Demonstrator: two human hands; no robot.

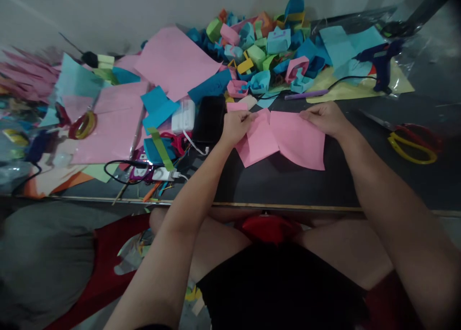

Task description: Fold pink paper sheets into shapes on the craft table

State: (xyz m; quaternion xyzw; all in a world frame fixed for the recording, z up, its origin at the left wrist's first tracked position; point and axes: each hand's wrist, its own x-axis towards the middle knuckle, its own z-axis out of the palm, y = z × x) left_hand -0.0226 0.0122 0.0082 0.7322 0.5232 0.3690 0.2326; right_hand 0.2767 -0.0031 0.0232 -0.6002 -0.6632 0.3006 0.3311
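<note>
Near the middle of the dark table, both hands hold pink paper (297, 140) that has a crease or an overlap down its middle. My left hand (237, 127) pinches its upper left part, where several layers seem to overlap. At the upper right edge, my right hand (326, 118) grips the paper between thumb and fingers. The sheet's lower edge stands a little off the tabletop. Scissors (412, 140) with red and yellow handles lie to the right of my right hand. Just left of my left hand rests a black phone (209, 118).
A heap of small folded paper boxes (255, 46) sits at the back. At the back right is a blue glue gun (380, 63). A white charger (183, 116), a power strip (163, 174), more scissors (82, 125) and pink sheets (111, 123) crowd the left side.
</note>
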